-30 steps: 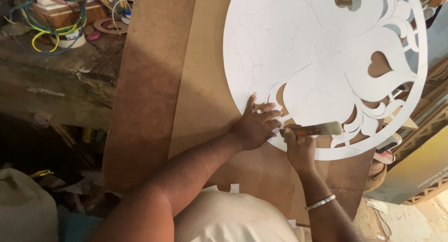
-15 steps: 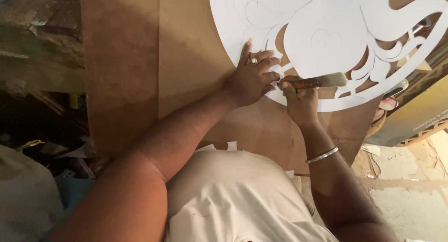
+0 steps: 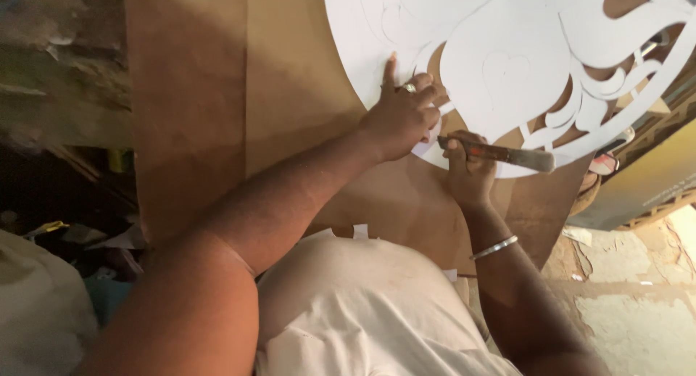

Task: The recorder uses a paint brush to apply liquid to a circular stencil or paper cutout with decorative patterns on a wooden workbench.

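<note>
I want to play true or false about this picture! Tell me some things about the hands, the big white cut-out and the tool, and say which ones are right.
1. The left hand presses flat on the white cut-out sheet. True.
2. The right hand is empty. False: it grips a tool with an orange band and a flat metal blade.
3. The white sheet has heart shapes in it. True.
4. The white sheet lies on a green cloth. False: it lies on a brown board.
5. The right wrist wears a silver bangle. True.
6. The left hand wears a thick glove. False: it is bare, with a ring on one finger.
</note>
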